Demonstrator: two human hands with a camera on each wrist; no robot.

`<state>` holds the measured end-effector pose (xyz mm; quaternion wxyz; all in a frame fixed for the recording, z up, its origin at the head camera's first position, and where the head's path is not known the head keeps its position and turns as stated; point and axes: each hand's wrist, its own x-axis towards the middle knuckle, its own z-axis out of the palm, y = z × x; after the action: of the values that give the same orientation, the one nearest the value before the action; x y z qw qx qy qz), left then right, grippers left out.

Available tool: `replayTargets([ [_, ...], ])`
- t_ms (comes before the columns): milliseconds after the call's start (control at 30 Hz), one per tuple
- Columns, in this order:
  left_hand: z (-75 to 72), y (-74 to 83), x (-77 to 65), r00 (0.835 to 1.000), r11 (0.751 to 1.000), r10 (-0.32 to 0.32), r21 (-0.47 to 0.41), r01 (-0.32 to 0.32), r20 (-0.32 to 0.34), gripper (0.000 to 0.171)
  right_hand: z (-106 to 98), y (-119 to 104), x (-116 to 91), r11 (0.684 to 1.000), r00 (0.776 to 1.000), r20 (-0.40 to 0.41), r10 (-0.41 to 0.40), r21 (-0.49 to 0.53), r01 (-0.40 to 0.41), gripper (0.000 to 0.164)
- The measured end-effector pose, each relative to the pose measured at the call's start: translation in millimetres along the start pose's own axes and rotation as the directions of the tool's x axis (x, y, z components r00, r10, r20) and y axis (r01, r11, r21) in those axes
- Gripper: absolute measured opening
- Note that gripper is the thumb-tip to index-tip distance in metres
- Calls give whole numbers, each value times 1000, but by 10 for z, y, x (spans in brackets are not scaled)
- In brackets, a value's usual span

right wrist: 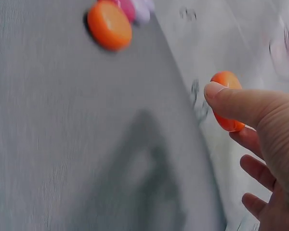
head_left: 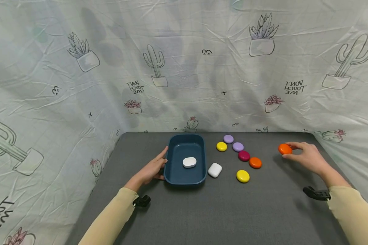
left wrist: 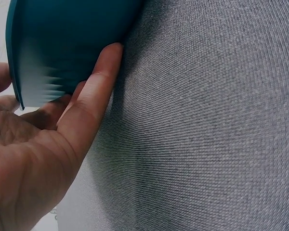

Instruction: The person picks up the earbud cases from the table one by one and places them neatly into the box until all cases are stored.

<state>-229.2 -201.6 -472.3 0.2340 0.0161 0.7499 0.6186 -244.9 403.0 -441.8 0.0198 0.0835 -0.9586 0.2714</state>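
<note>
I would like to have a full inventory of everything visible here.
Table: 1, grey, below
Tray: 1, dark blue, on table
White blocks: 2, white, one inside tray, one beside it
Yellow discs: 2, yellow, on table
Lilac discs: 2, lilac, near far edge
Crimson disc: 1, crimson, between lilac and orange
Orange discs: 2, orange, one on table, one held
Printed cloth: 1, pale, behind and beside table
Wrist devices: 2, black, at wrists
Sleeves: 2, cream, on arms
Left hand: 1, touching tray
Right hand: 1, holding orange disc
</note>
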Motion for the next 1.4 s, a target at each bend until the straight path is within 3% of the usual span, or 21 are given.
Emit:
replayTargets([
  [133, 7, -5, -1, 1000, 1000, -6, -1, 6, -11, 65, 29, -256, 91, 997, 997, -18, -73, 30, 73, 64],
  [700, 19, -2, 3, 1000, 1000, -8, 8, 8, -15, 65, 278, -1130, 424, 977, 981, 83, -175, 134, 163, 58],
  [1033, 7, 18, 16, 1000, 1000, -24, 19, 24, -6, 64, 529, -1615, 609, 950, 953, 132, -273, 194, 245, 54],
  [1400, 2, 140, 9, 995, 995, -95, -43, 95, 3, 65, 804, -2043, 752, 923, 918, 170, -357, 217, 319, 57],
])
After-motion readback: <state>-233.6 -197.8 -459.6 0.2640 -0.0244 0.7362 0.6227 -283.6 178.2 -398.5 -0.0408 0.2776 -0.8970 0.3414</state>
